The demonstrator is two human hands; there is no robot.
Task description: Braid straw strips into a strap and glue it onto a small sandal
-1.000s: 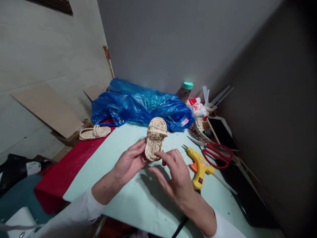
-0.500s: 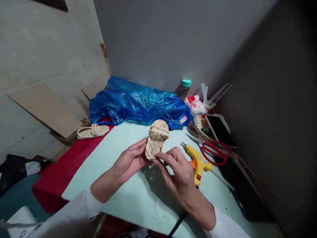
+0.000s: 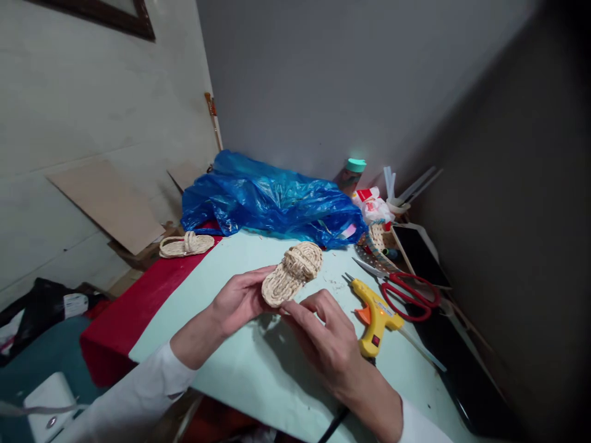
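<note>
A small woven straw slipper (image 3: 287, 278) is held above the pale green table top, its strap end pointing up and to the right. My left hand (image 3: 240, 303) grips its left side, with the fingers partly hidden under the sole. At the near end of the sole, my right hand (image 3: 323, 335) pinches the edge between thumb and forefinger. A second straw slipper (image 3: 187, 245) lies on the red cloth at the far left. To the right of my right hand rests a yellow glue gun (image 3: 376, 320) with an orange trigger.
Red-handled scissors (image 3: 410, 296) lie beyond the glue gun, beside a woven basket (image 3: 376, 240) and a tablet (image 3: 420, 255). Blue plastic sheeting (image 3: 272, 200) is heaped along the back. A bottle with a green lid (image 3: 355, 166) and glue sticks (image 3: 390, 183) stand behind.
The slipper has turned clockwise, so its strap end now leans to the right. Both hands still hold it. The whole view has shifted slightly.
</note>
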